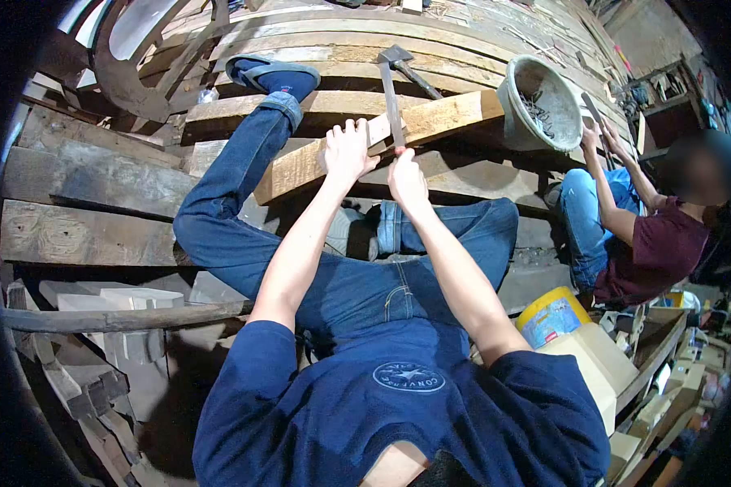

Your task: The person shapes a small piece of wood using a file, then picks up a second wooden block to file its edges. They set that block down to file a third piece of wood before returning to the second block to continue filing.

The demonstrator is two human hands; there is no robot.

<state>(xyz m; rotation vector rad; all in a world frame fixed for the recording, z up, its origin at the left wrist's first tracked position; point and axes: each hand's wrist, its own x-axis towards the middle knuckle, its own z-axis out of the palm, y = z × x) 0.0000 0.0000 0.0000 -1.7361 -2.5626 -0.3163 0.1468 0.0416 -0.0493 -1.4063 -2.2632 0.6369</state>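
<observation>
My right hand (407, 176) is closed around the near end of a flat file (391, 105), a long narrow metal strip pointing away from me. The file lies across a small pale wood piece (378, 129). My left hand (348, 150) presses that piece down on a thick wooden beam (300, 168), its fingers wrapped over it. The beam runs slantwise in front of my legs. Just beyond the file's far end rests a hatchet-like tool (397, 57) with a dark head and handle.
A grey bucket (518, 114) holding nails or metal scraps stands at the beam's right end. To the right, a co-worker (654, 243) sits holding a long tool. A yellow bucket (553, 312) is near my right elbow. Planks (97, 231) and a curved wooden frame (126, 89) lie left.
</observation>
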